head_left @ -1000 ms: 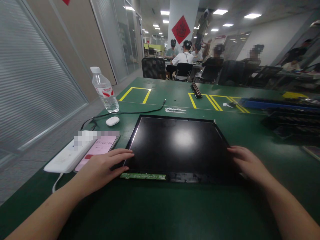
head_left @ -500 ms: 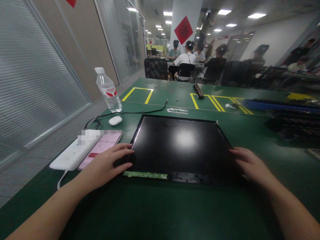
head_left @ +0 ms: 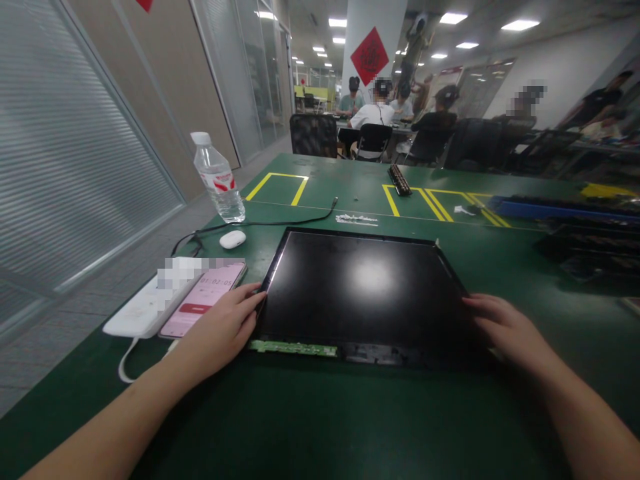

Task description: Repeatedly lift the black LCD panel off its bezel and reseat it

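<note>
A black LCD panel (head_left: 360,293) lies flat in front of me on the green table, a bright reflection in its middle. A narrow green circuit board (head_left: 294,349) runs along the left part of its near edge. My left hand (head_left: 227,327) grips the panel's left edge, its fingers close together and the thumb mostly hidden. At the opposite edge my right hand (head_left: 505,327) holds the panel's side; its lower fingers are out of sight.
Left of the panel lie a phone (head_left: 200,303), a white power bank (head_left: 137,310) and a white earbud case (head_left: 233,240). Behind them stand a water bottle (head_left: 219,180) and a black cable (head_left: 280,223). Dark parts (head_left: 585,247) are piled at the right. Several people sit farther back.
My left hand's fingers have drawn closer together on the panel's edge, and its thumb has dropped down. The right hand and the panel stay nearly in place; the view shifts slightly.
</note>
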Action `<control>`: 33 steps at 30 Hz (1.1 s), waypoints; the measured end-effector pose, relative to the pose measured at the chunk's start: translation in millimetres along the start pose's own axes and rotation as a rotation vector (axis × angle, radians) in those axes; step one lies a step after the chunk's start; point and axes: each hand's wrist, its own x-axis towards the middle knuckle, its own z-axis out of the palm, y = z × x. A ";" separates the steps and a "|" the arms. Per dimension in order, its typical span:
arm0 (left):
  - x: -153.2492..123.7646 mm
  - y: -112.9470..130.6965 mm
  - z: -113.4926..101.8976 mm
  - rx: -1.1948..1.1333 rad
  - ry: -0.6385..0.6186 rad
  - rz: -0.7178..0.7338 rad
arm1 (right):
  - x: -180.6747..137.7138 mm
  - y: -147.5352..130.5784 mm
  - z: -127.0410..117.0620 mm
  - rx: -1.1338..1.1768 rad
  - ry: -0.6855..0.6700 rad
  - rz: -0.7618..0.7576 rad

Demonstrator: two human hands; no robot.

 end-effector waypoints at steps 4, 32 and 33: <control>0.2 -3.1 1.5 0.005 0.001 0.014 | -0.4 -1.2 -1.7 0.003 -0.002 0.006; -0.2 -12.1 0.9 -0.198 -0.028 -0.011 | -0.9 5.5 -1.4 0.040 0.021 0.027; -0.2 -11.8 1.2 -0.202 -0.015 -0.005 | -1.0 5.5 -0.9 0.039 0.023 0.023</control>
